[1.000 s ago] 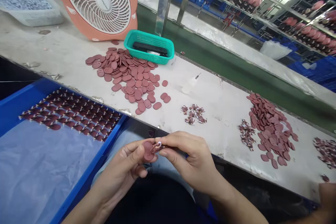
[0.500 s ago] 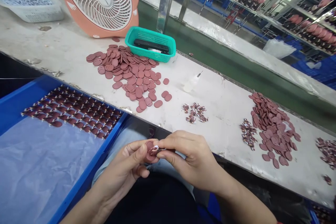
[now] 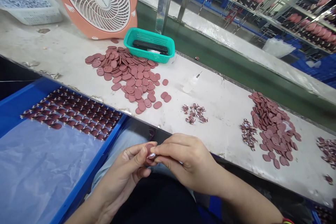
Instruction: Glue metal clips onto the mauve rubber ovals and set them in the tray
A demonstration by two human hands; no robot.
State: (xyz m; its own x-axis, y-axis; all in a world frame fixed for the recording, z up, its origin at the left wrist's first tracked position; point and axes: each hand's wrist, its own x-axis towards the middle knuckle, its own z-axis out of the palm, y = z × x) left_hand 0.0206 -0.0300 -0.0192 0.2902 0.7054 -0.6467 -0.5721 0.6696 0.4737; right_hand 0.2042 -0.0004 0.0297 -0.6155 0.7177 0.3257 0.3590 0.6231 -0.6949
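My left hand is closed on a reddish-brown oval disc, held over my lap between thumb and fingers. My right hand pinches a small brown-and-white piece against the face of that disc. The fingers hide most of the piece. On the table beyond lies a small cluster of similar brown-and-white pieces. A heap of oval discs spreads to its left. Near the table's back edge lies a translucent bottle with a thin dark tip.
A blue tray at left holds rows of brown assembled pieces. A green basket with black objects stands by an orange fan. Rightward lie another disc heap and more small pieces. A white basket sits far left.
My right fingers have shifted slightly left and down, covering more of the small piece against the disc. My left hand still holds the disc in nearly the same place.
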